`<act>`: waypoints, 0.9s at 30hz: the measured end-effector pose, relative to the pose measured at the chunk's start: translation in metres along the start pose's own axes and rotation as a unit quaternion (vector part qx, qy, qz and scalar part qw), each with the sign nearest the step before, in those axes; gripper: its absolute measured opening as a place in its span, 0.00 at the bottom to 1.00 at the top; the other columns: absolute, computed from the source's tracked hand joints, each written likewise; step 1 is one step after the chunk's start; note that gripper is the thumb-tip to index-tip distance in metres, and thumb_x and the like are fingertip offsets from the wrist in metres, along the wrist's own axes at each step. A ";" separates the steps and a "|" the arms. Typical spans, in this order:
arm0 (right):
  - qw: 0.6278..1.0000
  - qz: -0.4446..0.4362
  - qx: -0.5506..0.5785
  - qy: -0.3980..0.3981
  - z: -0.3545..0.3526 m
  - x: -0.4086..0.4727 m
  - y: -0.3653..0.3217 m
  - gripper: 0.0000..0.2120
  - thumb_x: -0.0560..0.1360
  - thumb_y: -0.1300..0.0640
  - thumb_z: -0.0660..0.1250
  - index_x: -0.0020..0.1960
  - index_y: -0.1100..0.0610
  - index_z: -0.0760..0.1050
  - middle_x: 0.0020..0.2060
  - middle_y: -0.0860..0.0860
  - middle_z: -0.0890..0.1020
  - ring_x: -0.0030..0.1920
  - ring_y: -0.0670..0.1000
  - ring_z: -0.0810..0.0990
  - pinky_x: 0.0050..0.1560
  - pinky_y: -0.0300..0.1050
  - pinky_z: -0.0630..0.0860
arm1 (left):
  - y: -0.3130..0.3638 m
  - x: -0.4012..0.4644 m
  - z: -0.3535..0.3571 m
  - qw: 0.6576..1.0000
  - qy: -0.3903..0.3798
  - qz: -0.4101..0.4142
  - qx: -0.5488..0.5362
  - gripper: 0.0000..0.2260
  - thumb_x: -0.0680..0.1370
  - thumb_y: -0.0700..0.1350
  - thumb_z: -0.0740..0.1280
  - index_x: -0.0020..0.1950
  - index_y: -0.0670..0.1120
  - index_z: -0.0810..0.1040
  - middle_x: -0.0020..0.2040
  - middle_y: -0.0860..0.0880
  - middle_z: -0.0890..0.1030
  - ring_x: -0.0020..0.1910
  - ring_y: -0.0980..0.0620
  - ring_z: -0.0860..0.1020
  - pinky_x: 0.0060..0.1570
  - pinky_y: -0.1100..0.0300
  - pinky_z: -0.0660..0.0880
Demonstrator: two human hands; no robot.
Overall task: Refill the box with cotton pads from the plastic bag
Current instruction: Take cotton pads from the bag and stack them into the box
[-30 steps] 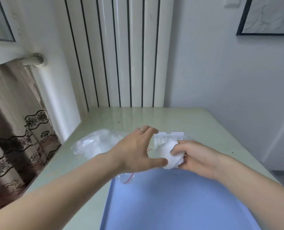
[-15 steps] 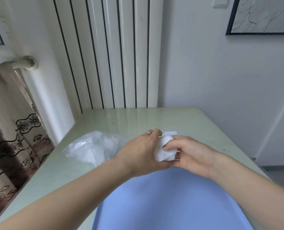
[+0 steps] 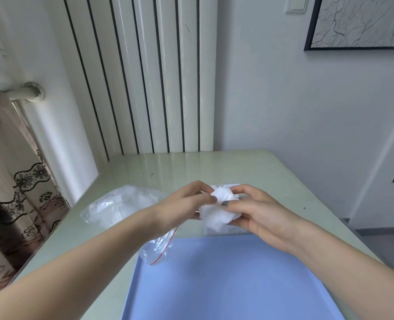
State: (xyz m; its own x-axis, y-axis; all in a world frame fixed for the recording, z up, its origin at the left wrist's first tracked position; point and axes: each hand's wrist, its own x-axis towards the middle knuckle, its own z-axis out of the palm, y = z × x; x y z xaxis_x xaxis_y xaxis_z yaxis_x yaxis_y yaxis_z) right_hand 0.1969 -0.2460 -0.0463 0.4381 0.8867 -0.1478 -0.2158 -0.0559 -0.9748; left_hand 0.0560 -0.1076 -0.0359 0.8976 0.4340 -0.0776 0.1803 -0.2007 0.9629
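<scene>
I see the pale green table [image 3: 249, 167] with a blue tray [image 3: 226, 280] just below my hands, its far edge under my wrists. The clear plastic bag [image 3: 119, 209] lies to the left of my left hand [image 3: 179, 209], partly hidden by that forearm. My left hand and right hand [image 3: 258, 213] pinch a white bunch of cotton pads [image 3: 216, 211] between them, above the white box [image 3: 226, 229], mostly hidden beneath the hands

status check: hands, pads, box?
Both hands, left hand and right hand, grip cotton pads above box. Plastic bag lies left. Nothing blocking.
</scene>
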 end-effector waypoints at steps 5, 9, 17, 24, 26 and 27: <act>0.998 -0.044 -0.020 0.030 0.003 -0.003 0.001 0.15 0.76 0.66 0.69 0.61 0.58 0.72 0.53 0.60 0.82 0.46 0.55 0.85 0.45 0.46 0.82 | -0.008 0.007 -0.002 0.999 0.047 0.015 0.008 0.08 0.79 0.38 0.66 0.57 0.41 0.73 0.49 0.39 0.81 0.45 0.48 0.80 0.59 0.44 0.78; 0.973 -0.125 -0.185 0.062 0.002 -0.005 0.004 0.12 0.76 0.65 0.69 0.54 0.50 0.75 0.56 0.54 0.78 0.49 0.56 0.85 0.51 0.51 0.83 | -0.010 0.009 -0.003 0.998 0.042 0.046 0.028 0.10 0.75 0.42 0.67 0.54 0.50 0.70 0.45 0.44 0.79 0.42 0.46 0.78 0.58 0.39 0.77; 0.910 -0.222 -0.323 0.132 -0.001 0.002 0.008 0.11 0.73 0.64 0.72 0.48 0.49 0.78 0.44 0.49 0.79 0.41 0.46 0.77 0.44 0.37 0.76 | -0.009 0.011 -0.001 0.995 0.040 0.069 0.059 0.05 0.77 0.41 0.63 0.49 0.49 0.76 0.44 0.50 0.76 0.40 0.49 0.75 0.44 0.48 0.71; 0.899 -0.229 -0.337 0.161 -0.005 0.004 0.009 0.08 0.73 0.65 0.71 0.42 0.52 0.79 0.35 0.45 0.78 0.33 0.42 0.73 0.37 0.32 0.71 | -0.016 0.020 0.000 0.992 0.083 0.068 0.066 0.08 0.80 0.37 0.62 0.48 0.48 0.78 0.44 0.52 0.76 0.37 0.50 0.73 0.42 0.51 0.69; 0.909 -0.219 -0.319 0.157 -0.006 0.004 0.008 0.08 0.73 0.65 0.71 0.41 0.53 0.79 0.34 0.44 0.78 0.33 0.42 0.73 0.38 0.33 0.71 | -0.018 0.022 -0.001 0.991 0.091 0.066 0.067 0.08 0.80 0.37 0.61 0.48 0.48 0.77 0.43 0.52 0.76 0.38 0.50 0.73 0.42 0.51 0.70; 0.919 -0.207 -0.298 0.153 -0.006 0.003 0.007 0.08 0.73 0.65 0.70 0.41 0.54 0.79 0.35 0.43 0.79 0.34 0.43 0.74 0.39 0.35 0.71 | -0.018 0.022 -0.001 0.991 0.093 0.066 0.069 0.09 0.80 0.37 0.61 0.47 0.49 0.77 0.43 0.52 0.76 0.38 0.50 0.73 0.42 0.52 0.71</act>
State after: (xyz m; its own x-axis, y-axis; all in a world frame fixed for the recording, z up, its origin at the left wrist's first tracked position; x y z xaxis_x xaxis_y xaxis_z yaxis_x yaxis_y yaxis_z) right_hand 0.2022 -0.2468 -0.0549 0.6193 0.7231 0.3058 0.5015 -0.0646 -0.8628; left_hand 0.0724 -0.0931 -0.0548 0.8301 0.5469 0.1082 0.1310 -0.3800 0.9157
